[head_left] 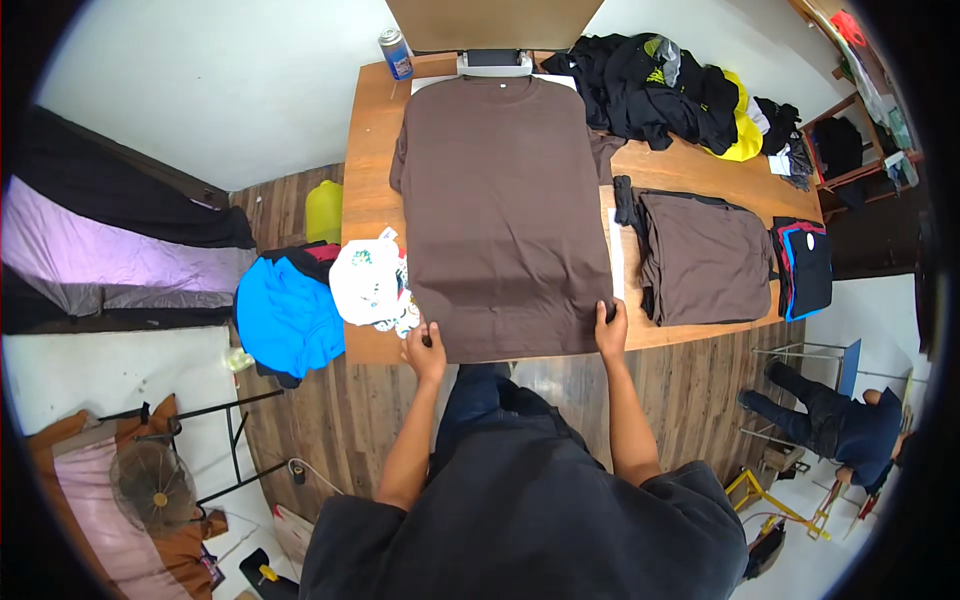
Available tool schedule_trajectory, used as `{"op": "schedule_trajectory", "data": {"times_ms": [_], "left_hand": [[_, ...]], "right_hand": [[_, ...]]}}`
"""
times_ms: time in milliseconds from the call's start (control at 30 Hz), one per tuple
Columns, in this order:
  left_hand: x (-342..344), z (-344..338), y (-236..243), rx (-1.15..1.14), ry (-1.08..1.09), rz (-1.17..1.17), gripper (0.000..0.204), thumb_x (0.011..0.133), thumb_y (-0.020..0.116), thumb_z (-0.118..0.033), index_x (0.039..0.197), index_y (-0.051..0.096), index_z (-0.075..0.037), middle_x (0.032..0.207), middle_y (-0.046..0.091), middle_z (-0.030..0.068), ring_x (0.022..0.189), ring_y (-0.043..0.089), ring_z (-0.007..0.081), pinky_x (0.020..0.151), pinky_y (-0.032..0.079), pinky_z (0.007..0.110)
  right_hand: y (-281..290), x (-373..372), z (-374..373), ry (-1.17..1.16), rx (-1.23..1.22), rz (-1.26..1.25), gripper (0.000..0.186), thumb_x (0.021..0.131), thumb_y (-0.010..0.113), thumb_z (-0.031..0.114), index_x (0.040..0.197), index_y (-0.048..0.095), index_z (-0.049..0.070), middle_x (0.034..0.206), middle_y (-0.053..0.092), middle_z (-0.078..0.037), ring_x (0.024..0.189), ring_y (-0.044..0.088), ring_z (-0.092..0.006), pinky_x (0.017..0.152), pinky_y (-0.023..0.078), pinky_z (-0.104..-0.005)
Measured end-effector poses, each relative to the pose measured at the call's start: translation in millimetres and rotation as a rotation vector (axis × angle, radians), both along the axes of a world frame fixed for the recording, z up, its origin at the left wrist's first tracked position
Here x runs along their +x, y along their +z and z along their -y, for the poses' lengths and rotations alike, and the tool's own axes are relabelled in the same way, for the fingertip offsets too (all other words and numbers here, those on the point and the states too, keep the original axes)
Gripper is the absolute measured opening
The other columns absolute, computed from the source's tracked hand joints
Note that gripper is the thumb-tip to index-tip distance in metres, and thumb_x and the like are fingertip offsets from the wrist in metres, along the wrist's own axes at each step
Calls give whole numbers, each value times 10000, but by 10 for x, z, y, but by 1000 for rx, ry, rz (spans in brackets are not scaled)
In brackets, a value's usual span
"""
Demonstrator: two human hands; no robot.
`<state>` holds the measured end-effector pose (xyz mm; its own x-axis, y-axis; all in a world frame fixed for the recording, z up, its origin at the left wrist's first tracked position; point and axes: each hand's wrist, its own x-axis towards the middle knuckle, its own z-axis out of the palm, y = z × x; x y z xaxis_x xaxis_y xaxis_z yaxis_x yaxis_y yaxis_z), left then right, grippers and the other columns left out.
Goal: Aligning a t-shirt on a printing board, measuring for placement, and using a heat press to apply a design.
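A brown T-shirt (505, 200) lies spread flat, collar away from me, over a white board on the wooden table (370, 150), with a small grey-and-white device (494, 63) just beyond its collar. My left hand (425, 350) pinches the shirt's bottom left corner, and my right hand (612, 325) grips its bottom right corner at the near edge. White printed fabric (365, 280) lies left of the shirt. A folded stack of brown shirts (705, 255) is at the right, beside folded dark, red and blue garments (802, 265).
A spray can (396, 53) stands at the back left. Piled black and yellow garments (655, 95) fill the back right. Blue clothing (290, 315) bulges at the table's left. A fan (155, 485) is at lower left. Another person (840, 425) works beside a metal frame at right.
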<state>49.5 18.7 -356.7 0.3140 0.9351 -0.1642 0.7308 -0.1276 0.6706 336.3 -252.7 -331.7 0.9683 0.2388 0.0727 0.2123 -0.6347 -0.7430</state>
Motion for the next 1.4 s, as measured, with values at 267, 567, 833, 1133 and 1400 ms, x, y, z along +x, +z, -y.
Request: {"op": "schedule_trajectory", "data": {"times_ms": [267, 567, 833, 1133, 1400], "left_hand": [[-137, -65, 224, -209, 208, 467, 341, 990, 709, -313, 1069, 574, -10, 1040, 657, 118, 998, 629, 210, 914, 487, 348], [-368, -206, 30, -196, 430, 626, 210, 1013, 692, -220, 1020, 591, -36, 947, 673, 49, 908, 618, 131, 844, 481, 285], [-231, -155, -126, -130, 324, 450, 200, 1013, 694, -211, 1009, 610, -29, 892, 635, 25, 807, 575, 111, 776, 479, 262], [-234, -214, -7, -97, 338, 493, 240, 1005, 699, -232, 1049, 621, -10, 878, 648, 40, 815, 596, 135, 764, 490, 299], [284, -218, 318, 121, 77, 420, 202, 1010, 661, -183, 1074, 591, -4, 989, 469, 79, 847, 452, 188, 836, 449, 337]], "right_hand": [[105, 73, 170, -127, 107, -97, 280, 890, 810, 169, 923, 596, -8, 837, 600, -86, 777, 561, -189, 779, 491, -325], [-45, 237, 521, -103, 251, -246, 175, 902, 807, 114, 843, 686, 2, 794, 682, -17, 711, 586, -76, 686, 492, -259], [-362, 265, 595, -57, 231, -168, 137, 957, 742, 123, 993, 672, 12, 760, 594, 23, 679, 513, -57, 644, 456, -236], [-220, 318, 529, -58, 148, -209, 161, 933, 747, 113, 1030, 662, 16, 818, 623, -19, 716, 542, -110, 704, 487, -275], [79, 648, -81, -45, 99, 36, 209, 973, 650, 88, 1168, 645, 12, 1134, 617, -118, 938, 630, -223, 843, 514, -341]]}}
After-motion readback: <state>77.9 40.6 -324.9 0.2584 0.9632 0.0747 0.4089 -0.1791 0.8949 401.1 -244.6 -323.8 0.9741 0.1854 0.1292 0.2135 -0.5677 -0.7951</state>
